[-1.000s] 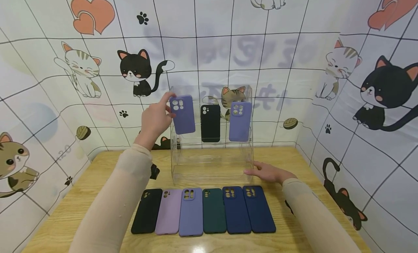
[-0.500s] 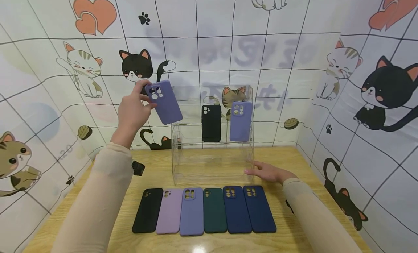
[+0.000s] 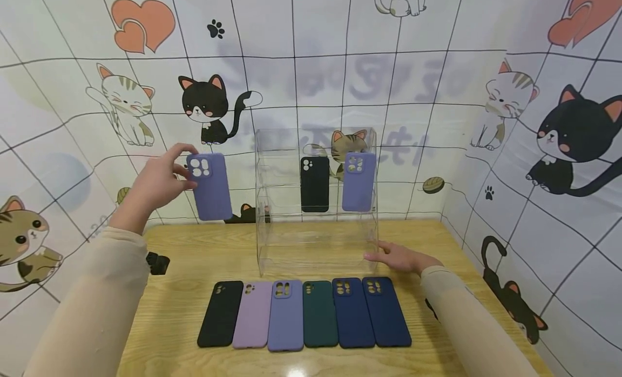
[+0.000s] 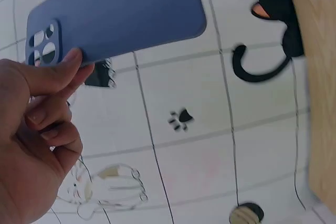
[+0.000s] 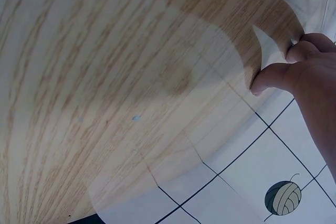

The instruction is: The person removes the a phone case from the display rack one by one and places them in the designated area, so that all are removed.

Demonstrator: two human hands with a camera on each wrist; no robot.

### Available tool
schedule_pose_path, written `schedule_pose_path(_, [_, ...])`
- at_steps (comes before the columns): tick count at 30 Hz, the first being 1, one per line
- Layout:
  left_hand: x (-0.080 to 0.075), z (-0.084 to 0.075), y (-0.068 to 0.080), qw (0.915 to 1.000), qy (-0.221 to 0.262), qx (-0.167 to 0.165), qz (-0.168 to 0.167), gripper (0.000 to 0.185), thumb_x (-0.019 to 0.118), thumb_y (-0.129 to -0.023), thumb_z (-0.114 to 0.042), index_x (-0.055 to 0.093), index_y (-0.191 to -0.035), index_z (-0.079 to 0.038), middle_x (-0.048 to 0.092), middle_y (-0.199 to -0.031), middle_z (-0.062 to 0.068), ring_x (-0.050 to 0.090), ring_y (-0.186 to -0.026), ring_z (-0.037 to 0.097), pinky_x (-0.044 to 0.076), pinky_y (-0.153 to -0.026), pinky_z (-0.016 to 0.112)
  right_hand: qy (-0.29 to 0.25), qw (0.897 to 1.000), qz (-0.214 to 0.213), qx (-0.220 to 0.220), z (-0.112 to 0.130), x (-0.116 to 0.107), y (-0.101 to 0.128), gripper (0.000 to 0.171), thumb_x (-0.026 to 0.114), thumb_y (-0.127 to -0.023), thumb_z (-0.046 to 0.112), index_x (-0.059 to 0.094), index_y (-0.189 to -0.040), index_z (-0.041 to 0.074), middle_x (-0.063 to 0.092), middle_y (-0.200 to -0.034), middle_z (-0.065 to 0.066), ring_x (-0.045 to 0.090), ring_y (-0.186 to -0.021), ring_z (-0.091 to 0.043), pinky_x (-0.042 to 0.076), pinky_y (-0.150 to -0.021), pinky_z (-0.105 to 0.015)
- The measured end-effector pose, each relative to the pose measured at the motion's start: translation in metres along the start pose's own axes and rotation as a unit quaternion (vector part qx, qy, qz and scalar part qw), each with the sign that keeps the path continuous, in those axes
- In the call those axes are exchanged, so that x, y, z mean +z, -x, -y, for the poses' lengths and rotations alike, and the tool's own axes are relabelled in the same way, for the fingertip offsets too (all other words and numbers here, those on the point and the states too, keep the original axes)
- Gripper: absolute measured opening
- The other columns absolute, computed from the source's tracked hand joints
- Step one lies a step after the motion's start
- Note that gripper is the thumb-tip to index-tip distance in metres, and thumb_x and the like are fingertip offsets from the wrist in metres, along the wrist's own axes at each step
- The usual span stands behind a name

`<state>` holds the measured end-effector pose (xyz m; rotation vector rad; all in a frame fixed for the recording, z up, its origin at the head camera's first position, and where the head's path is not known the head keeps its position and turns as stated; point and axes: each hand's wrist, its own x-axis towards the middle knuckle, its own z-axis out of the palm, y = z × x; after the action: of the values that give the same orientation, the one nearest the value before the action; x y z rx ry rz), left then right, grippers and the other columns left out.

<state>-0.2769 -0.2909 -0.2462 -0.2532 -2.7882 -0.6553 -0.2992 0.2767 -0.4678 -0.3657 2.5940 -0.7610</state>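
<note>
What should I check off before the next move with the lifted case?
1. Left grip holding the lifted purple case beside its camera cutouts: ok.
2. Lifted purple case apart from the clear stand: ok, a gap shows in the head view.
3. Right grip touching the stand's lower right side: ok; how firmly it presses: cannot tell.
4. Six-case row lying flat, camera ends away from the person: ok.
5. Lifted purple case down on the table: not ok, it is in the air.
</note>
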Motion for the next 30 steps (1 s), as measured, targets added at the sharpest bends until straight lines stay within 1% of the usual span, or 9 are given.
schedule_pose_path(4, [-0.001, 0.026, 0.016, 0.9981, -0.013, 0.001, 0.06, 0.068, 0.075, -0.097, -0.005, 0.039, -0.154, -0.017, 0.075, -0.122, 0.031, 0.068, -0.114, 0.054, 0.052, -0.091, 0.065, 0.004, 1.0, 0.0, -0.003, 0.002, 0.0, 0.0, 0.099, 0.05, -0.099, 0.078, 0.022, -0.172, 0.017, 0.024, -0.174, -0.027, 0.024, -0.16, -0.054, 0.026, -0.122, -0.075])
schedule_pose_path(9, [0.003, 0.059, 0.037, 0.9924, -0.009, -0.005, 0.123, 0.07, 0.076, -0.094, -0.002, 0.041, -0.153, -0.014, 0.077, -0.115, 0.03, 0.072, -0.105, 0.048, 0.057, -0.083, 0.056, 0.01, 1.0, -0.003, 0.002, 0.003, -0.002, 0.001, 0.1, 0.05, -0.099, 0.078, 0.022, -0.172, 0.015, 0.023, -0.175, -0.025, 0.023, -0.161, -0.053, 0.025, -0.124, -0.073])
schedule_pose_path(14, [0.012, 0.085, 0.052, 0.9869, 0.012, -0.013, 0.16, 0.072, 0.077, -0.091, -0.001, 0.042, -0.152, -0.013, 0.078, -0.111, 0.024, 0.076, -0.098, 0.037, 0.06, -0.082, 0.053, 0.008, 1.0, -0.002, 0.001, 0.002, -0.002, 0.001, 0.101, 0.05, -0.099, 0.078, 0.022, -0.172, 0.014, 0.023, -0.175, -0.026, 0.022, -0.161, -0.053, 0.025, -0.123, -0.074])
schedule_pose_path(18, [0.021, 0.096, 0.064, 0.9833, 0.028, -0.023, 0.178, 0.073, 0.079, -0.09, -0.003, 0.043, -0.153, -0.014, 0.079, -0.111, 0.021, 0.076, -0.098, 0.033, 0.06, -0.083, 0.053, 0.0, 1.0, 0.0, 0.001, 0.001, -0.001, 0.0, 0.101, 0.051, -0.099, 0.077, 0.021, -0.172, 0.013, 0.023, -0.175, -0.027, 0.022, -0.161, -0.053, 0.025, -0.123, -0.073])
schedule_pose_path(21, [0.03, 0.105, 0.072, 0.9787, 0.047, -0.033, 0.197, 0.074, 0.08, -0.09, -0.002, 0.043, -0.154, -0.012, 0.079, -0.11, 0.018, 0.075, -0.098, 0.03, 0.059, -0.082, 0.048, -0.003, 1.0, -0.003, 0.005, 0.0, 0.0, 0.0, 0.102, 0.052, -0.098, 0.078, 0.022, -0.171, 0.013, 0.023, -0.175, -0.025, 0.022, -0.161, -0.052, 0.025, -0.124, -0.072])
schedule_pose_path(23, [0.037, 0.111, 0.078, 0.9729, 0.076, -0.037, 0.215, 0.074, 0.08, -0.09, 0.001, 0.043, -0.153, -0.01, 0.078, -0.11, 0.018, 0.074, -0.097, 0.028, 0.059, -0.081, 0.044, 0.0, 1.0, -0.004, 0.004, -0.001, 0.0, -0.001, 0.103, 0.052, -0.098, 0.078, 0.022, -0.171, 0.012, 0.024, -0.175, -0.025, 0.022, -0.161, -0.052, 0.025, -0.124, -0.073])
schedule_pose_path(25, [0.044, 0.119, 0.083, 0.9641, 0.118, -0.04, 0.234, 0.073, 0.079, -0.089, 0.005, 0.044, -0.152, -0.007, 0.075, -0.116, 0.02, 0.073, -0.098, 0.028, 0.06, -0.081, 0.042, 0.003, 1.0, -0.006, 0.004, -0.002, 0.001, -0.001, 0.103, 0.052, -0.098, 0.078, 0.022, -0.171, 0.012, 0.024, -0.175, -0.025, 0.023, -0.161, -0.052, 0.025, -0.124, -0.073])
schedule_pose_path(27, [0.051, 0.126, 0.089, 0.9545, 0.152, -0.043, 0.253, 0.072, 0.079, -0.088, 0.006, 0.045, -0.151, -0.004, 0.074, -0.117, 0.021, 0.072, -0.097, 0.026, 0.061, -0.081, 0.04, 0.004, 1.0, -0.006, 0.002, -0.002, 0.001, -0.002, 0.102, 0.051, -0.098, 0.078, 0.023, -0.171, 0.013, 0.025, -0.175, -0.025, 0.024, -0.161, -0.052, 0.026, -0.124, -0.073])
schedule_pose_path(30, [0.059, 0.136, 0.097, 0.9428, 0.188, -0.043, 0.272, 0.072, 0.08, -0.087, 0.005, 0.046, -0.151, 0.001, 0.072, -0.12, 0.021, 0.071, -0.097, 0.026, 0.062, -0.08, 0.039, 0.004, 1.0, -0.007, 0.003, -0.003, 0.002, -0.003, 0.102, 0.051, -0.098, 0.078, 0.023, -0.171, 0.012, 0.025, -0.175, -0.025, 0.024, -0.161, -0.052, 0.026, -0.124, -0.072])
